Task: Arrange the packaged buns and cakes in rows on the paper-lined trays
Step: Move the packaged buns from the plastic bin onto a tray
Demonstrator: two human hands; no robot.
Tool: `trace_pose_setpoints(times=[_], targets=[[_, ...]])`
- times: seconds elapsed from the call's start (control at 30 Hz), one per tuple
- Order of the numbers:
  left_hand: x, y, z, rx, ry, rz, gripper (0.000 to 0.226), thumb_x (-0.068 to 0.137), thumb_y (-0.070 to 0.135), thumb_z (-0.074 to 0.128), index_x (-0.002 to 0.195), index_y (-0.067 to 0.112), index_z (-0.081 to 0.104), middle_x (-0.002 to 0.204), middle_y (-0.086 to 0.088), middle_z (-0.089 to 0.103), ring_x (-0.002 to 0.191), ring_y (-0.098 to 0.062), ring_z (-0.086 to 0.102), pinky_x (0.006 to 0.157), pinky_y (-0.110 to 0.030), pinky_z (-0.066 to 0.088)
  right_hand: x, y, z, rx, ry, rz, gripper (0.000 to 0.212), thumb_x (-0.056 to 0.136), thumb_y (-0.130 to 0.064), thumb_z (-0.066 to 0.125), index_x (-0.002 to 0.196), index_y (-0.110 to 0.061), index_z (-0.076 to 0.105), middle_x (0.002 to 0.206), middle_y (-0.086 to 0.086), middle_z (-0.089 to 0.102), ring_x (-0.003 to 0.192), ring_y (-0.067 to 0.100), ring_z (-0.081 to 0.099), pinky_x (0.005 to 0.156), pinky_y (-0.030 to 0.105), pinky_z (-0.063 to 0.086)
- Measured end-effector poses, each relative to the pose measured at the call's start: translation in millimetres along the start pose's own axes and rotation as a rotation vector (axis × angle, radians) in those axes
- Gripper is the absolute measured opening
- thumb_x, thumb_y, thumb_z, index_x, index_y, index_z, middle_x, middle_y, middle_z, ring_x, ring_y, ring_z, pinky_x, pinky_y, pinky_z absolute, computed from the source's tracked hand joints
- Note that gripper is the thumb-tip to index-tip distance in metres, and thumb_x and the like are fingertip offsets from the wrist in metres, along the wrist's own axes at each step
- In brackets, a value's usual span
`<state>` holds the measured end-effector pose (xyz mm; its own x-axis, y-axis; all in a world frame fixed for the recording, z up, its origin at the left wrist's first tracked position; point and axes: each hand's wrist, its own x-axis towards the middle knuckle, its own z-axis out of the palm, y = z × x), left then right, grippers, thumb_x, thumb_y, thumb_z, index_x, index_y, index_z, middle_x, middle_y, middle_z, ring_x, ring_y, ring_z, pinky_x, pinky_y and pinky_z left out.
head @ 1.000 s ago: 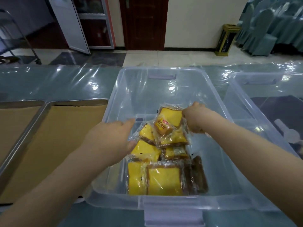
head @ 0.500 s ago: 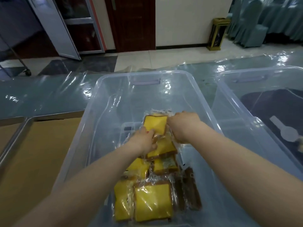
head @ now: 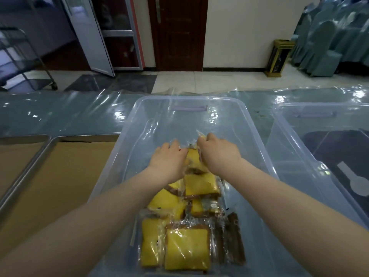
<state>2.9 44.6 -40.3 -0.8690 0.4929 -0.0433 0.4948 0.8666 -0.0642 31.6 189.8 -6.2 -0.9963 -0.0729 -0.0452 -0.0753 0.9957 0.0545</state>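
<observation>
I am looking down through the head camera at two bare hands reaching into a large clear plastic storage bin [head: 127, 124]. The bin sits on a counter [head: 60, 112] covered in shiny transparent sheeting.

The right hand [head: 218, 156] is curled into a fist round a wrapped yellow cake slice [head: 193, 157] at the far end of the bin. The clear wrapper pokes out above the knuckles. The left hand [head: 169, 159] lies knuckles-up just beside it, fingertips bent down onto the same packet's left edge. I cannot tell whether it grips or only touches.

Nearer to me, on the bin floor, lies a loose pile of wrapped yellow cakes [head: 187, 246] with brown crusts, some overlapping and some standing on edge.

Just left of the bin is a metal tray [head: 33, 165] lined with brown paper, and a second paper-lined tray [head: 12, 156] sits at the far left. A second clear bin [head: 276, 124] stands to the right.
</observation>
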Motion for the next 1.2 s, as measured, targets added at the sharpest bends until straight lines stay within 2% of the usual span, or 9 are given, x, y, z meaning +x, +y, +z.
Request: trace_pose_setpoints(times=[0.1,0.23,0.37,0.47,0.63,0.77,0.9,1.03,1.2], targets=[[-32,-22,-30,-0.123,0.076,0.044,0.047,0.081,0.043,0.056,0.122,0.021,0.048,0.125,-0.007,0.042,0.109,-0.031,0.047,0.087,-0.041,0.044,-11,-12,-10,0.034,0.075,-0.097,0.046,0.089,-0.008,0.052,0.131,-0.02,0.037,0.123,0.007,0.044,0.101,0.033,0.053,0.062,0.037,0.041],[-90,-55,-65,-0.188,0.36,-0.005,0.057,0.077,0.046,0.062,0.129,0.031,0.043,0.146,-0.002,0.032,0.123,-0.028,0.042,0.094,-0.041,0.04,-27,-41,-40,0.116,0.265,-0.217,0.071,0.084,-0.015,0.062,0.142,-0.03,0.025,0.134,0.001,0.04,0.108,0.029,0.052,0.069,0.039,0.05],[-163,-101,-84,-0.23,0.599,-0.109,0.058,0.075,0.042,0.064,0.128,0.031,0.045,0.149,-0.003,0.031,0.123,-0.03,0.042,0.095,-0.045,0.039,-47,-101,-77,0.244,0.444,-0.341,0.068,0.081,-0.033,0.071,0.138,-0.034,0.033,0.134,-0.003,0.04,0.108,0.025,0.053,0.07,0.036,0.049],[-227,-147,-81,-0.281,0.664,-0.225,0.058,0.077,0.043,0.063,0.13,0.029,0.046,0.148,-0.003,0.032,0.125,-0.03,0.041,0.099,-0.046,0.038,-59,-166,-91,0.321,0.481,-0.417,0.065,0.077,-0.039,0.074,0.132,-0.034,0.041,0.132,-0.003,0.041,0.107,0.024,0.053,0.073,0.036,0.05],[-347,-232,-55,-0.35,0.679,-0.383,0.056,0.077,0.047,0.06,0.129,0.033,0.045,0.15,0.004,0.028,0.127,-0.023,0.037,0.094,-0.03,0.029,-77,-308,-84,0.493,0.444,-0.498,0.072,0.069,-0.04,0.078,0.129,-0.039,0.039,0.127,-0.007,0.042,0.104,0.021,0.054,0.076,0.033,0.047],[-438,-293,-30,-0.397,0.662,-0.493,0.054,0.075,0.049,0.059,0.126,0.036,0.047,0.151,0.004,0.028,0.131,-0.021,0.037,0.096,-0.034,0.035,-95,-420,-60,0.596,0.384,-0.587,0.073,0.069,-0.042,0.077,0.128,-0.045,0.034,0.122,-0.011,0.043,0.098,0.015,0.053,0.071,0.03,0.048],[-513,-345,-3,-0.418,0.64,-0.606,0.053,0.076,0.038,0.068,0.126,0.028,0.051,0.149,0.0,0.031,0.131,-0.024,0.037,0.1,-0.04,0.036,-105,-504,-35,0.749,0.296,-0.565,0.073,0.069,-0.05,0.075,0.128,-0.05,0.032,0.11,-0.024,0.035,0.09,-0.005,0.044,0.066,0.01,0.034],[-564,-387,28,-0.464,0.657,-0.713,0.053,0.076,0.032,0.072,0.125,0.027,0.052,0.146,-0.002,0.035,0.127,-0.022,0.041,0.097,-0.034,0.037,-105,-570,-8,0.947,0.2,-0.495,0.076,0.067,-0.047,0.079,0.128,-0.054,0.034,0.113,-0.025,0.042,0.091,-0.024,0.04,0.071,0.006,0.032],[-598,-443,68,-0.514,0.593,-0.813,0.056,0.077,0.038,0.07,0.127,0.038,0.045,0.147,0.009,0.029,0.128,-0.01,0.036,0.094,-0.025,0.032,-81,-653,31,1.071,0.058,-0.363,0.074,0.068,-0.046,0.08,0.132,-0.041,0.042,0.12,-0.014,0.054,0.102,0.003,0.055,0.087,0.027,0.047]])
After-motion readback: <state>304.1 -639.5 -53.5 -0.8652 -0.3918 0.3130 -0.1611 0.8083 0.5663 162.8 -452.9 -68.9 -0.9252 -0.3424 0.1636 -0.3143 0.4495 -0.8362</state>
